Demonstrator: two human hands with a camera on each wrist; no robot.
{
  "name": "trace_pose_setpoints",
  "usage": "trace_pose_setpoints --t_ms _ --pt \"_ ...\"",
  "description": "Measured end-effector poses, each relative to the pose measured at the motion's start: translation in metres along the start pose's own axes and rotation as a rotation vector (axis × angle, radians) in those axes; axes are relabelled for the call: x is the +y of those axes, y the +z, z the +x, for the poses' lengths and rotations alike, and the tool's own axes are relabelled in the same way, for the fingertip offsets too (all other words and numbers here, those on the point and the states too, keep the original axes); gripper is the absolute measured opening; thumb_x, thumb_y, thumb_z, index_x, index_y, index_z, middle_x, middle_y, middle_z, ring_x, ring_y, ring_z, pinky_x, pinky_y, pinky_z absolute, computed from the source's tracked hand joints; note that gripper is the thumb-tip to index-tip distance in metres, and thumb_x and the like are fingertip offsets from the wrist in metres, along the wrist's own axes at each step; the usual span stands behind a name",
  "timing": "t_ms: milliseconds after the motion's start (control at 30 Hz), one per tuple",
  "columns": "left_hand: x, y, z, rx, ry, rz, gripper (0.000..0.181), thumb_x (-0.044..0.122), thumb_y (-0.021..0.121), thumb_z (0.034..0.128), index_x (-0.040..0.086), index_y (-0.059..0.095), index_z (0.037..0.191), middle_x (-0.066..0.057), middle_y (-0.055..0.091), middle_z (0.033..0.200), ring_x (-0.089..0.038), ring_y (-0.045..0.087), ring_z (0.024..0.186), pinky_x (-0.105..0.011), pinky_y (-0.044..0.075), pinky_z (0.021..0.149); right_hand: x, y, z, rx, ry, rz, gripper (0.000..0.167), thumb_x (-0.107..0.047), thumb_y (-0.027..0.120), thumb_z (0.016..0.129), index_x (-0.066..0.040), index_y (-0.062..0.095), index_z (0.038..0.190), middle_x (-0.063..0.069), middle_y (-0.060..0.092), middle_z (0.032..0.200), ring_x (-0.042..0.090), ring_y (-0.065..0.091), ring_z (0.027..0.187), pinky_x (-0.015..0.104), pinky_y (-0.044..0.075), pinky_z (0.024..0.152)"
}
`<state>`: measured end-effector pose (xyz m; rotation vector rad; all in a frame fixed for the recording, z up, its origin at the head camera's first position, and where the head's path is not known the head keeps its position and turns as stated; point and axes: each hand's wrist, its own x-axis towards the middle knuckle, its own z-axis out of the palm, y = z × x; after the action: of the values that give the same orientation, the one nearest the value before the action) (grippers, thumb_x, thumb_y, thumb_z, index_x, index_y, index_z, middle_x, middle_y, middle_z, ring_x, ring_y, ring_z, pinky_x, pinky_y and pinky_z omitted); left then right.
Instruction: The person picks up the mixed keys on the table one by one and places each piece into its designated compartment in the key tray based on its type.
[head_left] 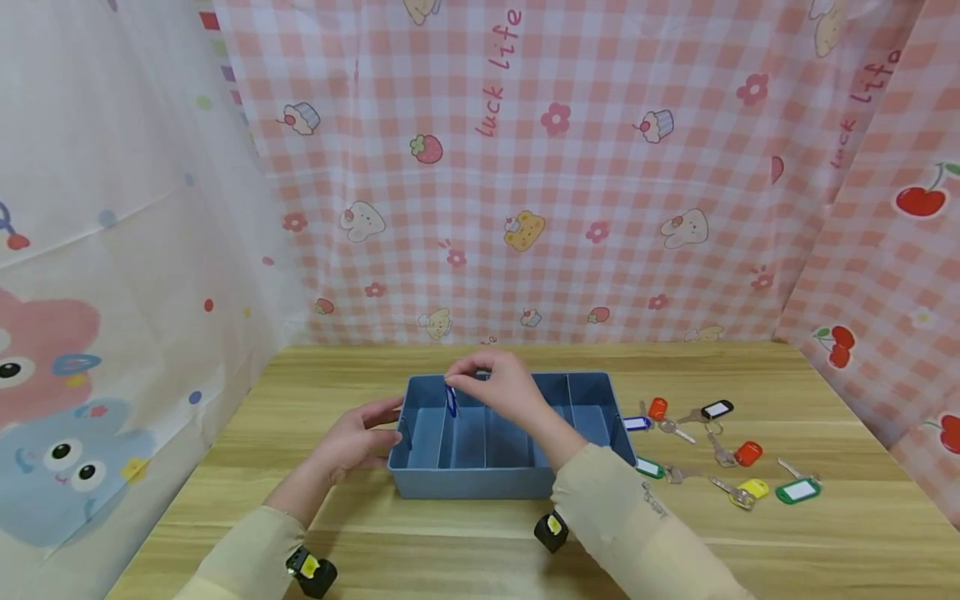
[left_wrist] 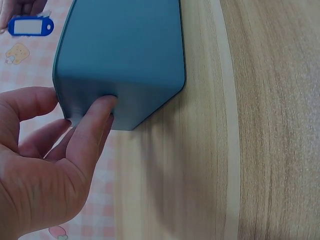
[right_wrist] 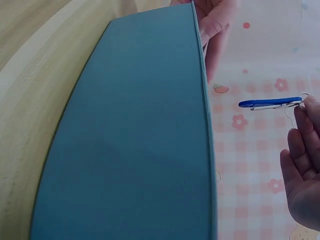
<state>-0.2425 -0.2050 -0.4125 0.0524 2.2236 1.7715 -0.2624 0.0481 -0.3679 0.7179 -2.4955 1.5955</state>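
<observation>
A blue-grey box [head_left: 472,483] with several compartments stands on the table. Over its left part, my right hand [head_left: 506,392] pinches the ring of a key with a blue key tag [head_left: 451,401]. The tag hangs above the divider between the two leftmost compartments, apart from the box. In the right wrist view the key lies alongside the blue tag [right_wrist: 270,103], beyond the fingertips. My left hand [head_left: 352,437] rests against the outside of the box's left end wall. The left wrist view shows its fingers [left_wrist: 92,125] touching that wall, not wrapped around it.
Several tagged keys lie right of the box: a blue tag [head_left: 637,423], red tags [head_left: 657,408], a black tag [head_left: 717,409], a yellow tag [head_left: 752,488] and green tags [head_left: 798,490]. Patterned curtains [head_left: 525,183] hang behind and beside the wooden table [head_left: 420,550].
</observation>
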Motion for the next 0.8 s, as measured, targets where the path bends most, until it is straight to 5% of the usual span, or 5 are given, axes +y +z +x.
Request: trace_pose_setpoints --t_ms 800 --pt "0.003 0.0 -0.002 -0.016 -0.001 0.002 0.062 -0.004 0.057 0.0924 0.0 0.037 0.151 -0.032 0.038 0.148 -0.046 0.051 0.123 -0.053 0.055 0.085 0.003 0.027 0.029 0.023 0.107 0.02 0.01 -0.021 0.073 0.091 -0.013 0.078 0.093 -0.005 0.071 0.088 0.011 0.062 0.081 0.028 0.054 0.075"
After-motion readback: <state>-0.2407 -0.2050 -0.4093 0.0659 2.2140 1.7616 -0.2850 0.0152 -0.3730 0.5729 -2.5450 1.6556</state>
